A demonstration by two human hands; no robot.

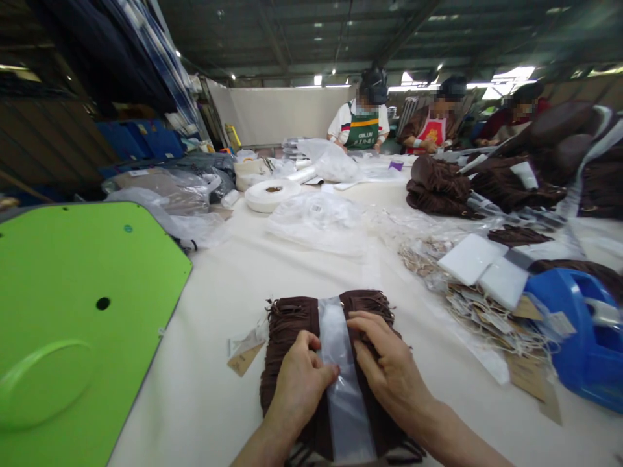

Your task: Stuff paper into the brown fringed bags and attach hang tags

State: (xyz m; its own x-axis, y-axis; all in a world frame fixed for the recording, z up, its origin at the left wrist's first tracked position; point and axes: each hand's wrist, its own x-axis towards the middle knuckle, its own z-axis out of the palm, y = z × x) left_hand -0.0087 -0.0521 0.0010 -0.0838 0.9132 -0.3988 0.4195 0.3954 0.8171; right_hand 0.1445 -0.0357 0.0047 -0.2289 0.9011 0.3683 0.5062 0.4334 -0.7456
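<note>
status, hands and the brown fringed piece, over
Left hand curled at clear strip edge, right hand flat on brown fringed piece. Piece flat on table, strip across its middle. Paper tag beside it, nothing blocking.

One camera sits on the person's head. It looks forward and down along the long white bench [214, 363]. The left hand [299, 379] and right hand [389, 370] are very near, low in the view. Other people [363, 120] are far off.

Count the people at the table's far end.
3: a person in a green apron, a person in a red apron, a third person farthest right. Others may be hidden.
</note>
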